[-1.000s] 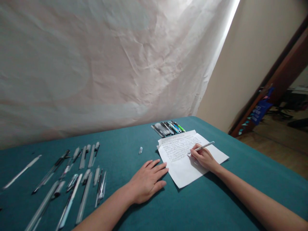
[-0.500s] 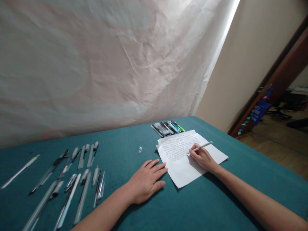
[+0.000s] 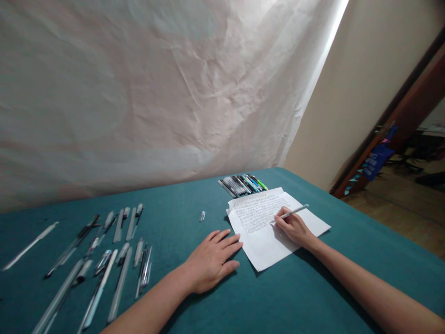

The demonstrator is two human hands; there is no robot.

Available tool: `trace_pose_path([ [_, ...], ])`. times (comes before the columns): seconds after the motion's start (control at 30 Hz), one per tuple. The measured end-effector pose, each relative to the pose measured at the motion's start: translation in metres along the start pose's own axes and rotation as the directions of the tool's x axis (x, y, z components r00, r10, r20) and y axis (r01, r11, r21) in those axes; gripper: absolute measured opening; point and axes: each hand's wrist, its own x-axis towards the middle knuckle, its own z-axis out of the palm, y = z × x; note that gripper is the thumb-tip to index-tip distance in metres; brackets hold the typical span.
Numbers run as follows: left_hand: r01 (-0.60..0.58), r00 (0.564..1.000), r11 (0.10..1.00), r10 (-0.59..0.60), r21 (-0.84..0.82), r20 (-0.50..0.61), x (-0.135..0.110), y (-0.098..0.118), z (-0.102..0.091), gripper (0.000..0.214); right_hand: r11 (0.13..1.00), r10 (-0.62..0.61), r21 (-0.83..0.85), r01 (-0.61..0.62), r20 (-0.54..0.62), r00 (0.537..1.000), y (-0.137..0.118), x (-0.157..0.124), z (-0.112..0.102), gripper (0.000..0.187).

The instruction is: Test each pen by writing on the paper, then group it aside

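My right hand (image 3: 292, 226) is closed around a light-coloured pen (image 3: 295, 211), its tip down at the end of the lowest written line. Beneath that hand lie white paper sheets (image 3: 262, 253), slightly fanned, with rows of small handwriting over the upper part. My left hand (image 3: 214, 260) rests palm down with fingers spread, fingertips at the paper's left edge, holding nothing. A small clear pen cap (image 3: 202, 216) lies on the cloth beyond the left hand.
Teal cloth covers the table (image 3: 181, 204). A row of pens (image 3: 243, 184) lies behind the paper. Disassembled pen parts (image 3: 120, 283), barrels, caps and refills among them, spread across the left side. A pale hanging sheet (image 3: 156, 93) closes off the back.
Almost nothing differs. The right hand and pen sit very slightly further right in the picture, along with a small shift of the whole view.
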Motion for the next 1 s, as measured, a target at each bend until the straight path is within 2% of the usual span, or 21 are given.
trace_pose_path([
  [0.4,0.002,1.000,1.000,-0.002,0.017,0.007,0.000,-0.001,0.001,0.046,1.000,0.011,0.014,-0.011,-0.013,1.000,-0.004,-0.001,0.000,0.017],
  [0.6,0.004,1.000,1.000,-0.004,0.029,0.017,-0.002,0.000,0.001,0.046,0.997,0.068,0.025,-0.066,-0.060,0.996,-0.005,-0.001,-0.003,0.023],
  [0.7,0.000,1.000,1.000,0.000,0.024,-0.006,-0.004,0.002,0.000,0.045,0.999,0.030,0.039,-0.027,-0.070,0.997,-0.010,-0.003,-0.001,0.024],
  [0.77,0.006,0.999,1.000,-0.005,0.009,-0.040,-0.007,0.003,0.000,0.044,0.998,-0.016,0.052,0.019,-0.050,0.999,-0.020,-0.003,0.003,0.024],
  [0.87,0.029,0.991,0.999,-0.033,-0.032,-0.127,-0.010,0.004,0.002,0.042,0.989,-0.110,0.109,0.103,0.059,0.992,-0.047,0.001,0.017,0.026],
  [1.0,0.074,0.968,0.994,-0.092,-0.085,-0.233,-0.013,0.004,0.005,0.035,0.944,-0.319,0.161,0.288,0.221,0.922,-0.095,0.019,0.055,0.025],
])
